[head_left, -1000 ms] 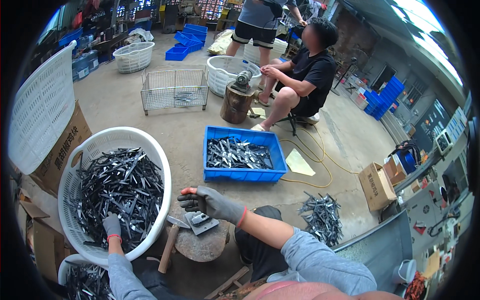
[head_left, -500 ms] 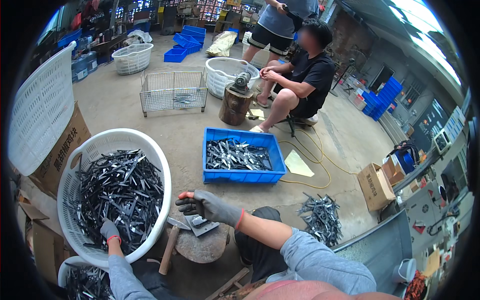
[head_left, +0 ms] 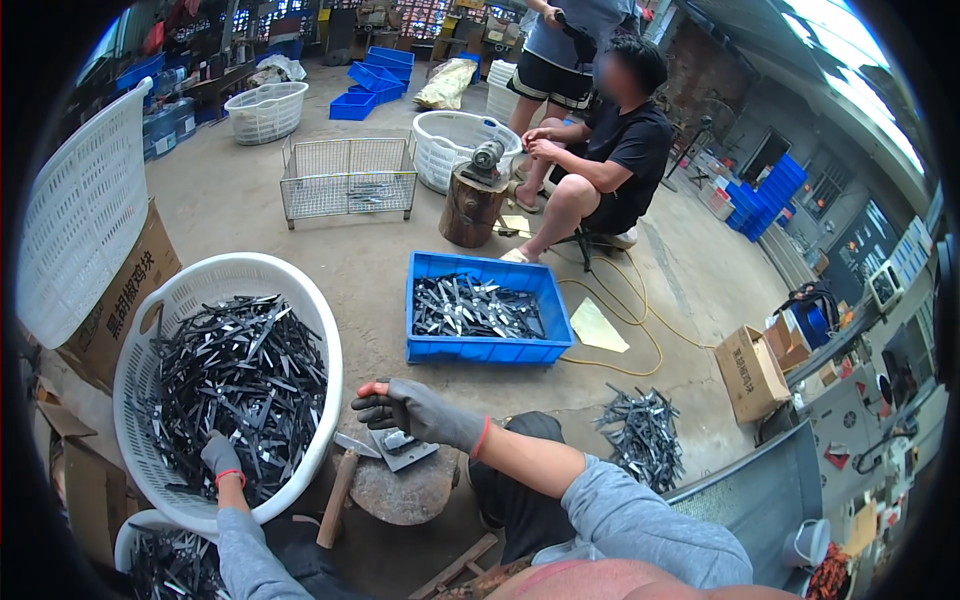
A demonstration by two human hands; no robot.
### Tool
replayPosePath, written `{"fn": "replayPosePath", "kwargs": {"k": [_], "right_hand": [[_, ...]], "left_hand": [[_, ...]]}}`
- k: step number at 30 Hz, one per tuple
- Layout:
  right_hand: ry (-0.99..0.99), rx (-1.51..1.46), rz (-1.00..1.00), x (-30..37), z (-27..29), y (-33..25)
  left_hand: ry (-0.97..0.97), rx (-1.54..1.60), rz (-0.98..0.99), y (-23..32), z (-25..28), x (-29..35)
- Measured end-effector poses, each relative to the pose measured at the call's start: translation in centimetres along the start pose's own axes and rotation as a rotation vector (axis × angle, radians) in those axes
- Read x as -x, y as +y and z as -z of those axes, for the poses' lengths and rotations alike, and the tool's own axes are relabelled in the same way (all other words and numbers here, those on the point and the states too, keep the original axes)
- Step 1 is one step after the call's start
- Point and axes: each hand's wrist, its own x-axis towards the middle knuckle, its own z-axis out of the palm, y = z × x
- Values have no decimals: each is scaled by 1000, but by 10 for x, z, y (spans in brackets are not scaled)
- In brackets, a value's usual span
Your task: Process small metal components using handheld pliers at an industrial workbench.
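Observation:
My left hand (head_left: 221,457), in a grey glove with a red cuff band, reaches into a large white plastic basket (head_left: 332,400). It touches the heap of dark, narrow metal blades (head_left: 240,380) there; its fingertips are partly hidden and whether they grip one does not show. My right hand (head_left: 425,413), gloved alike, hovers over a wooden stump (head_left: 405,497), fingers loosely bent and apart, with nothing visible in them. One of its fingertips is red. Under it, a small metal block (head_left: 408,452) rests on the stump. A hammer (head_left: 340,490) with a wooden handle leans at the stump's left side.
Ahead stands a blue crate (head_left: 490,350) of blades; more blades (head_left: 640,437) lie heaped on the floor at right. Beyond are a wire basket (head_left: 348,180), a machine (head_left: 487,160) on a log, a seated person (head_left: 625,150) and a standing one. A yellow cable (head_left: 655,345) crosses the floor.
My left hand has shifted very slightly up and stays among the blades. My right hand is still. The standing person's legs have moved a little.

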Motion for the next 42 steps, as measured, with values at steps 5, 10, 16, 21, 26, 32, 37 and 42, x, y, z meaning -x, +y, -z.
{"fn": "replayPosePath", "kwargs": {"k": [5,10,16,21,26,32,37,42], "right_hand": [[36,15,-22,0,-4,-2],[43,17,-29,0,-8,-2],[88,41,-40,-1,-11,-3],[89,45,-68,-3,-15,-2],[90,59,-75,-1,-18,-2],[70,67,-37,10,-18,-7],[80,29,-35,15,-16,-12],[59,30,9,17,-13,-11]], "left_hand": [[186,-112,-43,-9,41,11],[472,-358,26,-26,75,23],[241,25,180,-43,97,26],[255,98,49,-69,63,3],[319,254,48,-86,51,-14],[456,441,-31,-73,90,15],[533,469,-45,-71,131,30],[447,843,-120,-66,184,67]]}}
